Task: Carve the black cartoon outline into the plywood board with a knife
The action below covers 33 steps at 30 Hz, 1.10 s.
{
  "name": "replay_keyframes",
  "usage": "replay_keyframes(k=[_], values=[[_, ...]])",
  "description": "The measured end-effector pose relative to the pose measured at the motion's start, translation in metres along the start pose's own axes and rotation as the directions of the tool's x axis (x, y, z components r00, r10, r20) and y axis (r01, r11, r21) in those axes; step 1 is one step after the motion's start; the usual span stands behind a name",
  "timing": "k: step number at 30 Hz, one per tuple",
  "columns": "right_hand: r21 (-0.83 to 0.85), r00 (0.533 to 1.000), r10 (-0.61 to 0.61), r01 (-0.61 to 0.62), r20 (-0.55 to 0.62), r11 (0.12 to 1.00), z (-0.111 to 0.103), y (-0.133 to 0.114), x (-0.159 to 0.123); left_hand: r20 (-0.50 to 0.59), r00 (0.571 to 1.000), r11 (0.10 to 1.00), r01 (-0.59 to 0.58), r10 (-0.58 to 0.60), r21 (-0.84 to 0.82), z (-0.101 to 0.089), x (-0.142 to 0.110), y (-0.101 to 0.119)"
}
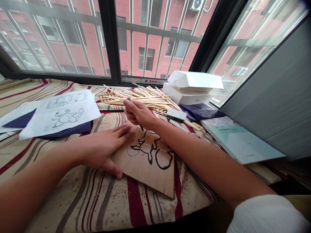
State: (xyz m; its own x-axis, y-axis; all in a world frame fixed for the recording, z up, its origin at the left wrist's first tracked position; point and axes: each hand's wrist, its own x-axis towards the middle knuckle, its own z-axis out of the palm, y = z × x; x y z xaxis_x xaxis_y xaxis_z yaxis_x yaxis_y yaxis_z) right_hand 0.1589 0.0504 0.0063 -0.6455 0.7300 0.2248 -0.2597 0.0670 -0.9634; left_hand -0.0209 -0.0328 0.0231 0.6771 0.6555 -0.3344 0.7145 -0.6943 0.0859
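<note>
A thin wooden board (148,176) lies on the striped cloth, with thick black outlines and fainter pencil lines drawn on it. My left hand (103,147) rests flat along the board's left edge, fingers stretched out and thumb apart near the front corner. Over the far part of the board, my right hand (139,113) is closed in a fist around a slim carving tool (141,127). The tool's dark tip points down at the drawing; a grey end shows above the fist, and the rest is hidden. Small wood crumbs are scattered on the cloth around the board.
Drawing sheets (66,113) lie at the left over dark blue paper. Behind my hands are a pile of thin wooden sticks (150,97) and a red-and-black pen (111,111). At the right are a white box (194,89), an eraser block (176,114) and a book (243,140).
</note>
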Motion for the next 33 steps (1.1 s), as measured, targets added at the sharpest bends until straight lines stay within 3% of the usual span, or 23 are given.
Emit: replay_keyframes(k=[4,11,17,22,24,26,28,31,32,33], values=[[0.005,1.000,0.014,-0.014,-0.014,1.000,0.004,0.001,0.000,0.035,0.999,1.000,0.022,-0.022,-0.009,-0.001,0.001,0.001],[-0.093,0.987,-0.093,0.080,-0.135,0.992,0.007,0.005,0.002,-0.004,0.998,0.997,-0.068,0.068,-0.032,0.002,0.002,-0.004],[-0.234,0.989,-0.136,0.119,-0.060,0.965,0.011,0.007,0.001,-0.069,0.990,0.990,-0.130,0.126,-0.061,0.010,0.005,-0.011],[-0.374,0.955,-0.217,0.130,-0.202,0.918,0.018,0.012,0.003,-0.073,0.991,0.991,-0.118,0.114,-0.058,0.010,0.007,-0.010],[-0.378,0.953,-0.182,0.080,-0.243,0.923,0.017,0.014,0.006,-0.086,0.991,0.993,-0.104,0.099,-0.056,0.009,0.007,-0.008],[-0.296,0.950,-0.073,-0.022,-0.303,0.955,0.012,0.016,0.011,-0.072,0.995,0.996,-0.073,0.069,-0.050,0.008,0.008,-0.006],[-0.173,0.904,0.035,-0.119,-0.426,0.978,0.006,0.019,0.017,-0.059,0.997,0.998,-0.049,0.046,-0.043,0.008,0.008,-0.005],[-0.079,0.820,0.056,-0.122,-0.570,0.989,0.000,0.020,0.018,-0.055,0.998,0.998,-0.044,0.041,-0.041,0.007,0.009,-0.005],[-0.074,0.833,0.044,-0.102,-0.551,0.992,-0.001,0.019,0.016,-0.054,0.998,0.998,-0.043,0.041,-0.040,0.007,0.009,-0.005],[-0.071,0.876,0.042,-0.087,-0.480,0.994,-0.002,0.017,0.013,-0.056,0.998,0.998,-0.044,0.042,-0.039,0.007,0.009,-0.006]])
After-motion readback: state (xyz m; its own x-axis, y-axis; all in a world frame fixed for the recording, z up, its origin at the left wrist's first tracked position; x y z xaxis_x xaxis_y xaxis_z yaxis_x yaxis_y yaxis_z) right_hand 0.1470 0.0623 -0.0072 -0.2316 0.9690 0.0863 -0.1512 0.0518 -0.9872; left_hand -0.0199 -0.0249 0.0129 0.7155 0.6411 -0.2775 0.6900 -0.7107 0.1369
